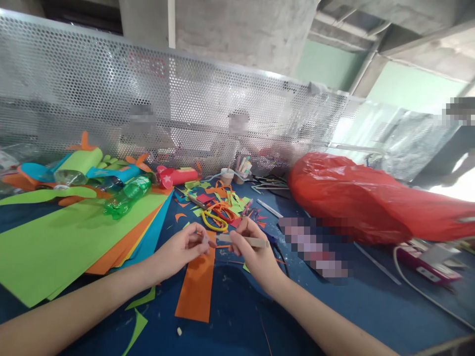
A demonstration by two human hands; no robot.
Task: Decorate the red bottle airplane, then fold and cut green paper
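My right hand (249, 241) is closed around a slim grey-beige tool (258, 242) with a thin, flat front end, which looks like a craft knife. That end points left, toward my left hand (197, 241). The fingertips of my left hand are pinched together over the top of an orange paper strip (196, 291); a small pale thing seems to be between them, too blurred to name. Just beyond both hands lie yellow loop handles (215, 222) and red loop handles (227, 213), like those of scissors, among colourful paper scraps (237, 199).
Green sheets (67, 237) fan out at left over orange and blue ones. Behind them are a green plastic bottle (128, 195) and bottle models with paper propellers. A red plastic bag (349, 198) bulges at right. A perforated metal screen (222, 99) stands behind; a person (449, 153) is at far right.
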